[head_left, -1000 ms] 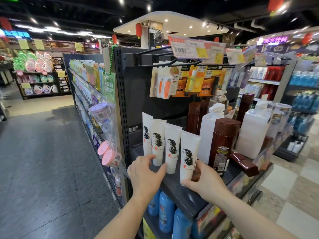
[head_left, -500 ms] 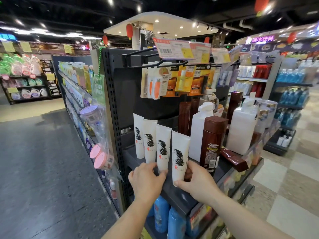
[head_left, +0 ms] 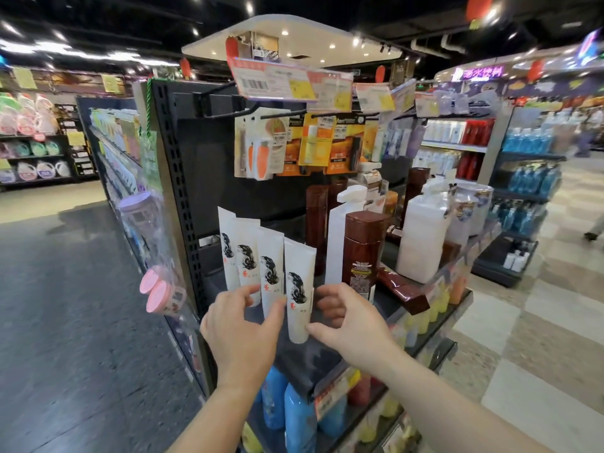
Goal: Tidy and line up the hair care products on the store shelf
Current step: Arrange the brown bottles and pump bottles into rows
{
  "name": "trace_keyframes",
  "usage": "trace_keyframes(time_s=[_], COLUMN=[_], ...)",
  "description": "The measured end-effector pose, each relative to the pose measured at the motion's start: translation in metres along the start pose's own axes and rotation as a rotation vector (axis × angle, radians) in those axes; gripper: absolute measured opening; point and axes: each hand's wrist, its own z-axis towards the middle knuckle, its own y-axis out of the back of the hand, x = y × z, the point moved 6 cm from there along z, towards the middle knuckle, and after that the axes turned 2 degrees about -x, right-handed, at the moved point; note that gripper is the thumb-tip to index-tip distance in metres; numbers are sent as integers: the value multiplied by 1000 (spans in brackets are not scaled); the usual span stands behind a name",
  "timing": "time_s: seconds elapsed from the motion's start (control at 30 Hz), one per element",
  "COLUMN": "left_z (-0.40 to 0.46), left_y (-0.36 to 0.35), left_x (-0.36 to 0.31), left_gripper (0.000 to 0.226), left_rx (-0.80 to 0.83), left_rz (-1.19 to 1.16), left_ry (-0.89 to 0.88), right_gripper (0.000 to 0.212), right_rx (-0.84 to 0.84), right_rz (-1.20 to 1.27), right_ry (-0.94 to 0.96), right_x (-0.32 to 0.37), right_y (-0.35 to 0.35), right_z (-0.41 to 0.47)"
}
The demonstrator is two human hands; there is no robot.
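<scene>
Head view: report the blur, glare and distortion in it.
Head view: wide-angle bending bows the shelf upright and tilts the aisles outward; ceiling lights flare and streak; the far shelves at both edges are smeared with blur; the white tubes, left hand and right hand at centre are fairly sharp.

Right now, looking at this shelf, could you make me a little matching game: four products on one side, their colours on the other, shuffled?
Things:
1. front tube
2. tall square-capped bottle
3. big pump jug
4. bottles on the shelf below

Colours:
A. brown
B. blue
C. white with black hair drawing
D. plain white

Pairs: 1-C, 2-A, 3-D, 4-B
</scene>
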Motion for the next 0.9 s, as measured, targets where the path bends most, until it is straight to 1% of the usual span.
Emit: trace_keyframes(time_s=[0.13,0.27,0.33,0.4,0.53,0.6,0.7,0.8,0.87,0.9], left_z=[-23,-54,-72,-89,-98,-97,-93,-88,-83,-80], left_y=[3,-14,-31,-49,-78,-90,-108,-121,-127,-131], left_x=[-45,-88,-103,-111,-109,-102,-93,-85,-79,-77], left_gripper=[31,29,30,36,45,52,79,97,103,104], left_rx=[-73,-112,-108,-86,-43,4,46,47,52,57], left_rz=[-59,-104,-101,-99,-45,-32,-13,-49,-66,-72], left_ry=[-90,-106,-81,-37,78,171,267,308,316,318], right_gripper=[37,25,22,22,22,29,54,86,99,102], right_rx=[-44,-87,-88,-83,-31,-6,1,1,17,35], right_rz=[68,99,106,111,102,104,101,84,104,109], right_ry=[62,109,116,119,99,89,77,40,21,22], right_x=[-7,-32,-49,-63,-77,-79,-77,-77,-74,-73], right_y=[27,73,100,123,141,139,131,119,109,103], right_z=[-5,-9,-3,6,32,47,71,92,103,109])
